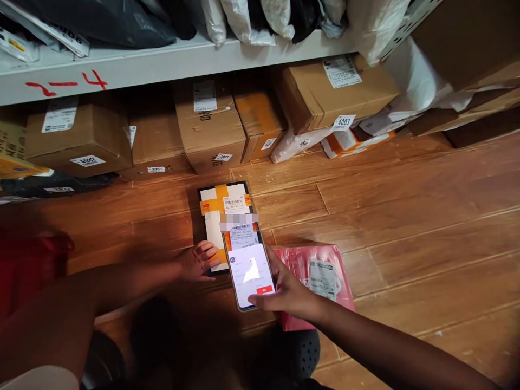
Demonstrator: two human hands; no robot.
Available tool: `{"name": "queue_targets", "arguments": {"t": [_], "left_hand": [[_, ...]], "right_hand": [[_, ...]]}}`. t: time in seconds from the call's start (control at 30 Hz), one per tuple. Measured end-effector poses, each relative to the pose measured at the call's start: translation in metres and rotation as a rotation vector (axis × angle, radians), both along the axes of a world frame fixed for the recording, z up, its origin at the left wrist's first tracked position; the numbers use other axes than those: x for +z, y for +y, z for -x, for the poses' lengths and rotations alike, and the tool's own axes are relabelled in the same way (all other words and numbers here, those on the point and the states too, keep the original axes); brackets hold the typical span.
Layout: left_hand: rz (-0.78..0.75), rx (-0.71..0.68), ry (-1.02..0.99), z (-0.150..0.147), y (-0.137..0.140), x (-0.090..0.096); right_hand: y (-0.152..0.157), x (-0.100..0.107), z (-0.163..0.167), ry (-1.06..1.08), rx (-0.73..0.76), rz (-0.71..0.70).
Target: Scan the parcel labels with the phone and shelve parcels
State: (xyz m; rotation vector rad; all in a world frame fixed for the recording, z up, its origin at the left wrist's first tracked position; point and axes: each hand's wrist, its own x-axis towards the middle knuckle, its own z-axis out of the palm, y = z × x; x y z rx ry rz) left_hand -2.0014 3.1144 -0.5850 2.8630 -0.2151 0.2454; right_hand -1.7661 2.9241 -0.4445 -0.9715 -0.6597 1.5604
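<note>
My right hand [286,287] is closed round a smartphone [252,281], its thumb over the lower part of the lit screen. The screen shows a camera picture of a label above a white panel with a red button. Beneath the phone's upper end is a flat parcel [212,227], white with orange tape, dark edges and a barcode label. My left hand [201,261] grips the parcel's lower left edge, fingers bent over its top. Right of the phone, partly behind my right hand, a pink plastic-wrapped package [341,271] with a white label lies on the floor.
A white shelf [154,67] marked in red holds bagged parcels. Below it stand several labelled cardboard boxes [211,127], and a box tagged 4003 [345,103] rests on other parcels. At the left is a red container [32,271]. A dark perforated shoe [306,352] is near the pink package.
</note>
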Motion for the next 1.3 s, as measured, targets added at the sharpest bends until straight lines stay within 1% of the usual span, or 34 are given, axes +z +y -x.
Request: {"name": "queue_targets", "arguments": {"t": [0.23,0.43,0.57,0.7,0.77,0.9,1.07,1.17,1.3], "left_hand": [[0.003,0.001,-0.024,0.000,0.000,0.000],[-0.022,-0.001,0.031,-0.001,0.000,0.002],[-0.009,-0.012,0.023,-0.001,0.000,0.003],[0.004,0.011,0.088,0.000,0.000,0.001],[-0.002,0.004,0.095,-0.001,0.001,-0.001],[-0.016,-0.029,0.012,-0.001,0.004,-0.006],[-0.040,-0.024,0.013,-0.001,0.004,-0.007],[-0.044,-0.023,0.026,-0.001,0.004,-0.006],[-0.039,-0.022,-0.013,-0.001,0.003,-0.005]], "right_hand": [[0.000,-0.002,0.000,0.018,0.000,-0.005],[0.002,-0.002,0.000,-0.001,-0.010,-0.004],[0.002,0.000,-0.002,0.035,0.030,-0.017],[-0.002,0.001,-0.004,0.060,0.057,-0.042],[-0.004,0.000,-0.006,0.041,0.044,-0.048],[-0.009,-0.004,-0.007,-0.021,-0.009,-0.047],[-0.012,-0.011,-0.006,-0.134,-0.079,0.008],[-0.012,-0.013,-0.005,-0.133,-0.076,0.019],[-0.010,-0.012,-0.003,-0.110,-0.068,0.028]]}}
